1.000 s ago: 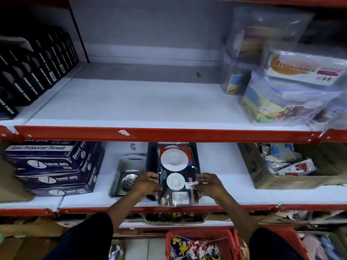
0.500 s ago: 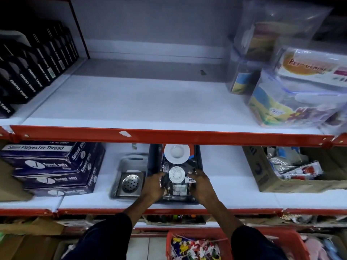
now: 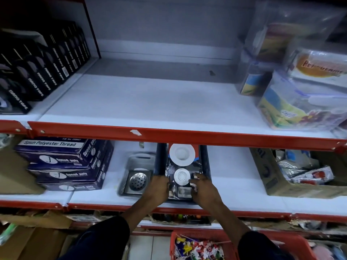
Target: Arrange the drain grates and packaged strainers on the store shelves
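1. Store shelving with white boards and red front rails: upper shelf [image 3: 150, 102] bare across its middle, grey back panel behind it.
2. On the upper shelf's left end, a row of black boxes [image 3: 37, 72] printed "nano tape", standing upright side by side.
3. On its right end, stacked clear plastic containers [image 3: 300, 102] with colourful printed inserts, blurred.
4. Lower shelf [image 3: 234, 181], left: stack of dark blue thread boxes [image 3: 63, 166] labelled "Spun Polyester Thread".
5. Just right of those, a steel drain grate [image 3: 138, 182] in a clear pack, lying flat, its upper part under the red rail.
6. Touching that pack's right side, a dark tray [image 3: 159, 160] holding the packaged strainers [image 3: 181, 171]: white round strainers on a dark card, lying flat in the tray at the middle of the lower shelf.
7. Left hand [image 3: 156, 188] curled over the pack's lower left edge, fingers closed on it at the tray wall.
8. Right hand [image 3: 203, 190] pinching the pack's lower right edge, fingers bent around it.
9. Far right of the lower shelf, an open cardboard carton [image 3: 272, 181] of loose packets.
10. Below, a red basket [image 3: 206, 239] of small multicoloured items, cartons and a tiled floor.
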A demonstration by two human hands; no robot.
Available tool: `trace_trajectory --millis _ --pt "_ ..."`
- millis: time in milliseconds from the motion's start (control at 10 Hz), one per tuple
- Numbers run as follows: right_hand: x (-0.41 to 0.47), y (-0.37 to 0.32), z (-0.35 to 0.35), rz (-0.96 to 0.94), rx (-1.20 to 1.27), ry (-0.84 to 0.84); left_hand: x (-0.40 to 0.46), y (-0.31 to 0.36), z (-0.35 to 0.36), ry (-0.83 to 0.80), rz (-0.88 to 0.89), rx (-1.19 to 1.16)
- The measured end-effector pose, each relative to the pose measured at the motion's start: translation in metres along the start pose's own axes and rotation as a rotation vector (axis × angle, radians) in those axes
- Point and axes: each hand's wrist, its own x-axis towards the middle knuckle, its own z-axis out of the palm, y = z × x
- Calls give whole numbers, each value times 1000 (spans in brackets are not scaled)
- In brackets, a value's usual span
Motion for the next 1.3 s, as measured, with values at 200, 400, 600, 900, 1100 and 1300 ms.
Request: trace_trajectory --millis 200,400,600,900,1100,1300 --pt "6 -33 17 -161 -130 -34 -17 -67 -35 189 -73 33" --pt "8 -56 37 -123 -257 -171 -14 -107 -32 -177 -32 174" --pt "5 -59 34 -133 -239 -167 -18 -111 -33 -175 -7 154" --pt "-8 -61 7 -166 -295 -348 -49 -99 -31 -169 23 134" --pt "-17 -75 -3 -175 -328 -407 -63 -88 -37 -240 43 133" --pt "-29 -87 -16 -176 -312 -390 -74 -60 -65 -168 107 242"
